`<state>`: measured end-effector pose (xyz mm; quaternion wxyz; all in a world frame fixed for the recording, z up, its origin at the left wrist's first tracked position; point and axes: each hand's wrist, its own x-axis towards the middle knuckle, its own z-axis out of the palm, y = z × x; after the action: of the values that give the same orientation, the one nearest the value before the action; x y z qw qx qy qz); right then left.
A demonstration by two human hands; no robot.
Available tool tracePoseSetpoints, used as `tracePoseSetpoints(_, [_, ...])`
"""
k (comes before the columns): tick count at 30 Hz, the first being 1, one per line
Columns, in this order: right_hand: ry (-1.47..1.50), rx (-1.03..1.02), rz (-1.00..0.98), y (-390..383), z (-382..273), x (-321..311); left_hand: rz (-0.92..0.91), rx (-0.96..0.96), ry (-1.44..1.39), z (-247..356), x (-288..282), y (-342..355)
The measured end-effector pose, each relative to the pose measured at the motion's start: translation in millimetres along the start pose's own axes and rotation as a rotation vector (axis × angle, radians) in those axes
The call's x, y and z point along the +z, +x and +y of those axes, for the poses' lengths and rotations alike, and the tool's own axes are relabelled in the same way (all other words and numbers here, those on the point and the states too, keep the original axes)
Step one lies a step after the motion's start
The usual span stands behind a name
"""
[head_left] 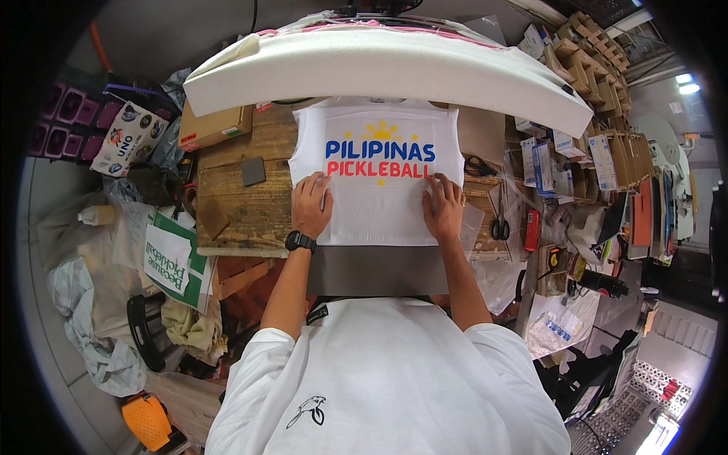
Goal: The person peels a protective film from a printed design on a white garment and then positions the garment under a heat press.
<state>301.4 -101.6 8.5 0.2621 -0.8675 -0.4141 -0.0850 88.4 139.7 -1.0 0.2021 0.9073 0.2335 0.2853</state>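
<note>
The white shirt [379,216] lies flat on a gray board [379,271] at the bench [246,216], under the left hand [311,203] and right hand [444,209], both unclenched beside the lower corners of its print [379,152], seemingly resting there rather than grasping.

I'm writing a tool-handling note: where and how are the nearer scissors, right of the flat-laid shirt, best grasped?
Probably take the nearer black-handled scissors by the handle loops, coming from the near side with the right hand: the loops lie at the near end, blades pointing away.
</note>
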Motion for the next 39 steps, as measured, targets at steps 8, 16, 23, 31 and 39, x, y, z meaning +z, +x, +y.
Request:
tracePoseSetpoints(8, [-0.012, -0.007, 0.007, -0.1, -0.4, -0.4, -0.003, 0.005, -0.001, 0.4, -1.1, 0.6])
tracePoseSetpoints(16, [-0.009, -0.017, 0.013, 0.4, 0.3, 0.0, 0.006, 0.005, 0.003, -0.3, -0.1, -1.0])
tracePoseSetpoints(23, [-0.013, -0.003, -0.005, 0.5, -0.1, -0.7, -0.003, -0.001, -0.006, 0.2, -0.6, -0.1])
tracePoseSetpoints(31, [-0.009, 0.008, -0.005, 0.0, 0.0, -0.6, 0.009, 0.023, -0.002, -0.9, -0.4, 0.1])
tracePoseSetpoints(39, [-0.001, 0.013, 0.006, 1.1, -1.4, -1.4, 0.0, 0.004, -0.001, -2.0, -0.1, -0.7])
